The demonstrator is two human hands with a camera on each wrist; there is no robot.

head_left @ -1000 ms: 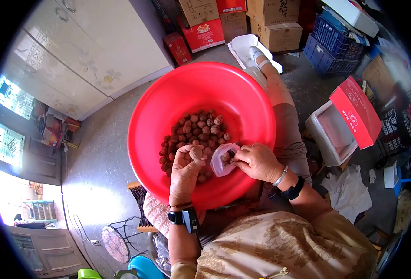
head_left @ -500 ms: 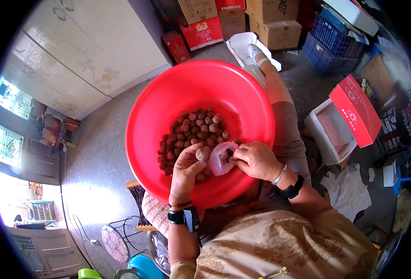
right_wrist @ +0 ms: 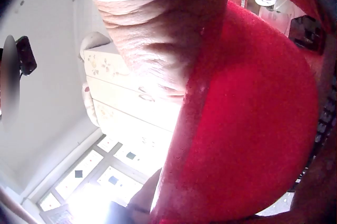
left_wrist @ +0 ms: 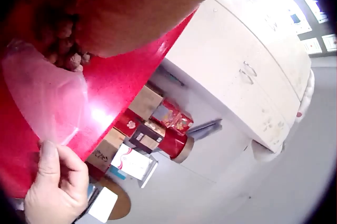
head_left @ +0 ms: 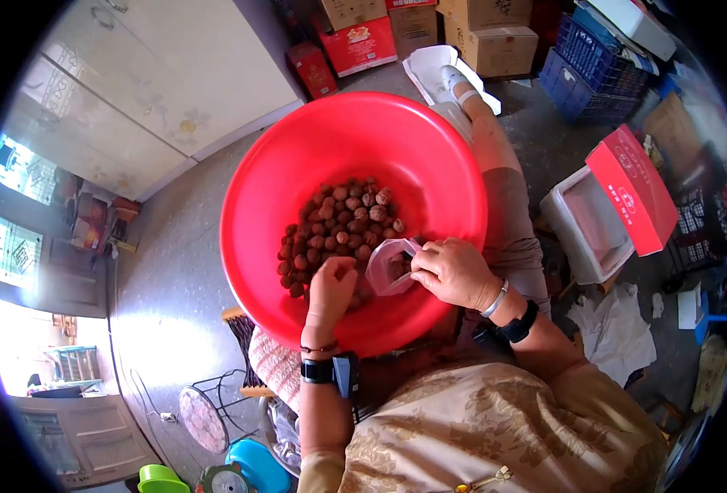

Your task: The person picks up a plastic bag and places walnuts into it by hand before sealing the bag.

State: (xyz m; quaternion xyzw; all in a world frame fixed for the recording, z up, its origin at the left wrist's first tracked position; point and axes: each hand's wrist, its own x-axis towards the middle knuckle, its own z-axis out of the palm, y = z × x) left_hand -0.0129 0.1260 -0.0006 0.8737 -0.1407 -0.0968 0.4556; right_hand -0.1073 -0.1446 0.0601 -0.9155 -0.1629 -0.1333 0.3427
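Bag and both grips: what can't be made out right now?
- Head: what, if anything, the left grip holds; its own back hides it.
- Head: the bag's full contents; its film and the right grip cover them.
- Left wrist: left fingertips, lost in shadow.
- Right wrist: right fingers, hidden by the basin.

The head view looks steeply down from above the red basin (head_left: 314, 135), taking in its whole rim and the room around it. The left wrist view, close and tilted, looks across the basin to the cabinet (left_wrist: 231, 50) beyond; it shares the bag (head_left: 385, 275) with the head view. The right wrist view faces the basin's outer side very closely, the cabinet behind.
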